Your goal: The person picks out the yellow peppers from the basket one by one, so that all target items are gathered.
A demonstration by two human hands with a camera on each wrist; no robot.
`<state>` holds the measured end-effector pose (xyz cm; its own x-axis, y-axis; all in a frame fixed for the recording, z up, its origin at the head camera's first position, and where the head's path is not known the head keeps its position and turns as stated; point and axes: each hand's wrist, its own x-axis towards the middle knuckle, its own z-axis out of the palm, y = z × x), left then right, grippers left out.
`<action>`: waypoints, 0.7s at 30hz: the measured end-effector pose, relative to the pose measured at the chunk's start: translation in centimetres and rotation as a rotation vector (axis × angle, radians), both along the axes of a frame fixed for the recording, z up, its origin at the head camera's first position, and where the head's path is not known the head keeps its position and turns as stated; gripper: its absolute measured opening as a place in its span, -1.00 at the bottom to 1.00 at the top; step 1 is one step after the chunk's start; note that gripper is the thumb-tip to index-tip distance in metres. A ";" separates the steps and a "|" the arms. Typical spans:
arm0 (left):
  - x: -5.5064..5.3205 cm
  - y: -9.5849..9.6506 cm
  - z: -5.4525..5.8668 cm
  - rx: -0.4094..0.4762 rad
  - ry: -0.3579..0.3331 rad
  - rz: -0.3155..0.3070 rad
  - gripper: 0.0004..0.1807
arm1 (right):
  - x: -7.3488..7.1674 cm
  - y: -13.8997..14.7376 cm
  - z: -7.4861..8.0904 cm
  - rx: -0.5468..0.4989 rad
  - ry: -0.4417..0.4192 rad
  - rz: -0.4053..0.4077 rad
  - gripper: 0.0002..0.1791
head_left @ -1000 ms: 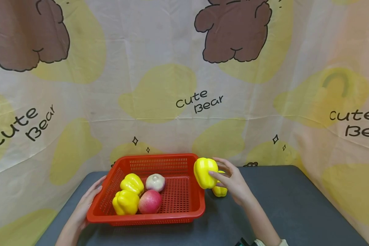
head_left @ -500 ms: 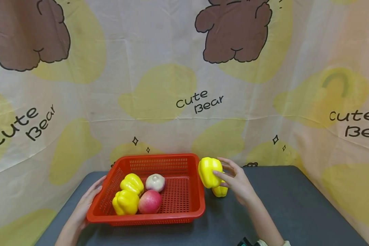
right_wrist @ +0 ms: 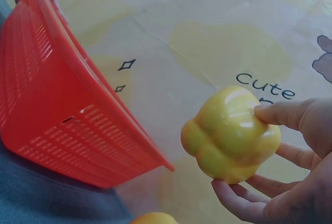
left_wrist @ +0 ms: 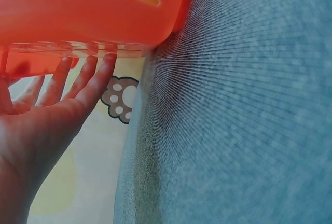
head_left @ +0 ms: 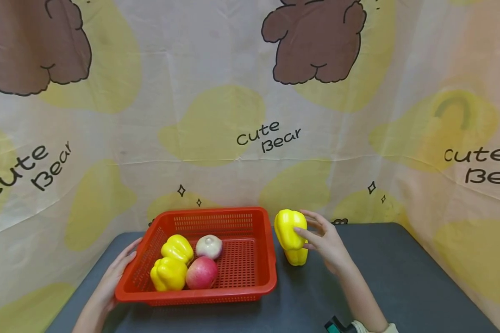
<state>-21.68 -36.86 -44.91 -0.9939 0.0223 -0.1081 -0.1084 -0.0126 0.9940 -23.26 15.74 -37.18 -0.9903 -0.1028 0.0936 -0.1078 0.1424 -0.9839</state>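
Note:
My right hand pinches a glossy yellow bell pepper between thumb and fingers, raised to the right of the red basket. In the right wrist view the lobed end of this bell pepper faces the basket, apart from it. Below and partly behind it in the head view, another yellow bell pepper sits on the table. My left hand lies along the basket's left side; the left wrist view shows its extended fingers touching the outer wall.
In the basket's left half are two yellow bell peppers, a pink-red round fruit and a whitish-purple round vegetable. A dark grey table extends to the right. Behind it hangs a bear-print cloth.
My right hand has carried the bell pepper rightward, from the basket's right rim to above the bell pepper on the table. The left hand and the basket's contents stay put.

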 end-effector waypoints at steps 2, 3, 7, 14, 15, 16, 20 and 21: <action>0.0 0.0 0.0 -0.005 -0.001 -0.001 -0.29 | 0.0 0.1 0.0 0.000 -0.003 -0.004 -0.30; 0.1 -0.1 0.0 -0.005 0.001 -0.004 -0.29 | -0.1 0.2 0.0 0.000 -0.005 -0.006 -0.30; 0.2 -0.1 0.0 0.002 0.012 -0.009 -0.27 | -0.2 0.5 0.0 0.002 -0.011 -0.014 -0.29; 0.2 0.0 0.1 0.005 0.012 -0.006 -0.27 | -0.3 1.2 0.0 -0.001 -0.013 -0.024 -0.28; 0.2 0.0 0.1 0.003 0.013 -0.008 -0.27 | -0.3 1.3 -0.1 -0.002 -0.012 -0.024 -0.28; 0.2 0.0 0.1 0.002 0.011 -0.009 -0.27 | -0.4 1.4 -0.1 -0.004 -0.011 -0.025 -0.28; 0.1 0.0 0.0 -0.002 0.007 -0.009 -0.29 | -0.6 1.8 -0.1 -0.006 -0.012 -0.033 -0.27; 0.1 0.0 0.0 -0.003 0.007 -0.008 -0.29 | -0.6 1.9 -0.1 -0.005 -0.013 -0.036 -0.28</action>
<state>-21.53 -36.89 -44.89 -0.9944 0.0299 -0.1015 -0.1018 -0.0089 0.9948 -23.89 17.67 -37.27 -0.9945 -0.0667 0.0810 -0.0898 0.1410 -0.9859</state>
